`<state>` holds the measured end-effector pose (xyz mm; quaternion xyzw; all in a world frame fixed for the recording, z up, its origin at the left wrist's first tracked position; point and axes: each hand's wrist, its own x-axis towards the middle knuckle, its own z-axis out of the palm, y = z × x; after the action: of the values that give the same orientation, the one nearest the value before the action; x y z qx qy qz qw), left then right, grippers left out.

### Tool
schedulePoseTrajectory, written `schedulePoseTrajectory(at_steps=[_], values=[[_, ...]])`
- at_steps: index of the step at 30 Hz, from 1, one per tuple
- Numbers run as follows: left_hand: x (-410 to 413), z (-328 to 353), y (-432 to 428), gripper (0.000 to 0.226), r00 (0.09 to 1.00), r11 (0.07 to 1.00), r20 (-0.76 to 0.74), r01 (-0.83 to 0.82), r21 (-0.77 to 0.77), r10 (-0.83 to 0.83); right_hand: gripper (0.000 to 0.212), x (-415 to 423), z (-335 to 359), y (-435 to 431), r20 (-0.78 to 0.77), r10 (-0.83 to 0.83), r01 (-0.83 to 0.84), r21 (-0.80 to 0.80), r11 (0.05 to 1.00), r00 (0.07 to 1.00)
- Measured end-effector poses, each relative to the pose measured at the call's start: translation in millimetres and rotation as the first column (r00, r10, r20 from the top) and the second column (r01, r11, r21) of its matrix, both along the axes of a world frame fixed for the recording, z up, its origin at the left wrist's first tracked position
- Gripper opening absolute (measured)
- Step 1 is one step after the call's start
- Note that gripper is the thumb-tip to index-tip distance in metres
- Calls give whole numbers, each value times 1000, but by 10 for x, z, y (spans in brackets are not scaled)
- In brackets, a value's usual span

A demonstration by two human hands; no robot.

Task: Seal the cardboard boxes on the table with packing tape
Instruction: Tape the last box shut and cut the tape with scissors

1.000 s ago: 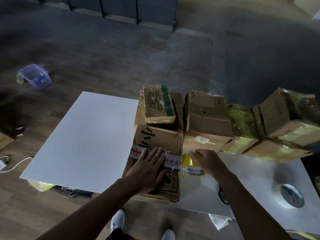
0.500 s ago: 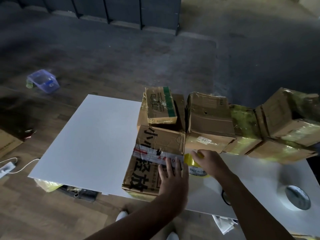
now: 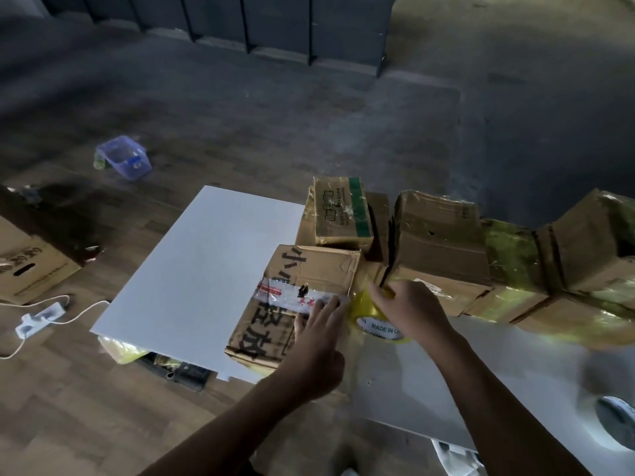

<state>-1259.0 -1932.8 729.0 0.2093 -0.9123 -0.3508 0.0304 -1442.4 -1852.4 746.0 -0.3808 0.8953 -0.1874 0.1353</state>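
Observation:
A cardboard box (image 3: 309,269) with black characters and a white printed strip across its top lies at the near edge of the white table (image 3: 192,283). My left hand (image 3: 318,341) presses flat on the box's right end, fingers straight on the strip. Just right of the box, my right hand (image 3: 409,310) grips a yellow packing tape roll (image 3: 374,324). Behind them stand more boxes: a small one with a green stripe (image 3: 340,211) stacked on another, a worn one (image 3: 439,235), and several wrapped in yellowish tape (image 3: 584,262) further right.
A round grey object (image 3: 615,417) lies on the table at the far right. On the floor are a blue plastic container (image 3: 125,161), a white power strip (image 3: 37,319) with its cable, a cardboard box (image 3: 27,266) at left, and clutter (image 3: 171,367) under the table.
My left hand slid rightward along the box top from the middle to its right end. The right hand stayed on the tape roll. The view shifted a little.

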Motion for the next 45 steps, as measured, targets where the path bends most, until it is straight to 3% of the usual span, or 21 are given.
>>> schedulePoseTrajectory(at_steps=[3, 7, 11, 14, 17, 21, 24, 27, 29, 31, 32, 34, 36, 39, 42, 45], values=[[193, 51, -256, 74, 988, 995, -146, -42, 92, 55, 52, 145, 171, -245, -8, 30, -30, -65, 997, 1000], [488, 168, -655, 73, 982, 953, -145, -70, 293, 117, 45, 374, 346, -583, 74, 100, -76, -273, 959, 992], [768, 198, -1154, 75, 981, 955, -153, -73, 289, 121, 38, 580, 358, -845, 248, 197, -79, -418, 905, 949], [768, 161, -1411, 68, 998, 994, -36, -47, 103, 51, 42, 754, 254, -1006, 319, 137, 12, -424, 906, 938], [734, 46, -1539, 66, 999, 999, -19, -42, 20, 42, 47, 839, 221, -1145, 355, 106, 59, -424, 904, 929], [861, -176, -1732, 56, 989, 991, -74, -126, 47, 130, 45, 980, 301, -1391, 208, 144, -61, -358, 932, 967], [1028, -329, -1953, 62, 965, 955, 0, -259, 143, 262, 47, 1001, 319, -1433, -3, 77, -76, -237, 969, 997], [1049, -364, -1973, 57, 968, 950, 8, -249, 187, 252, 48, 882, 380, -1290, 49, 30, -23, -144, 989, 998], [972, -355, -1896, 60, 974, 974, 66, -221, 43, 218, 48, 864, 405, -1253, 32, 14, -11, -94, 996, 999], [859, -293, -1807, 67, 981, 953, 107, -128, -275, 163, 49, 893, 396, -1319, -25, 2, -4, -94, 996, 1000], [808, -258, -1753, 68, 989, 929, 97, -71, -364, 114, 49, 931, 397, -1360, -61, 0, -4, -73, 997, 998], [724, -236, -1653, 69, 996, 918, 80, 6, -397, 29, 47, 951, 369, -1420, -111, -3, -2, -47, 999, 994], [682, -278, -1562, 72, 996, 911, 86, 19, -413, 18, 46, 929, 335, -1407, -64, -9, 3, -80, 997, 998], [672, -339, -1568, 81, 996, 896, 86, 14, -445, 27, 49, 839, 275, -1263, 172, 15, 24, -223, 975, 985], [673, -375, -1590, 85, 995, 894, 97, 25, -448, 21, 32, 828, 224, -1068, 438, 56, 115, -355, 928, 897], [647, -357, -1577, 88, 990, 896, 133, 24, -444, 40, 36, 776, 216, -1024, 339, 40, 83, -343, 936, 940]])
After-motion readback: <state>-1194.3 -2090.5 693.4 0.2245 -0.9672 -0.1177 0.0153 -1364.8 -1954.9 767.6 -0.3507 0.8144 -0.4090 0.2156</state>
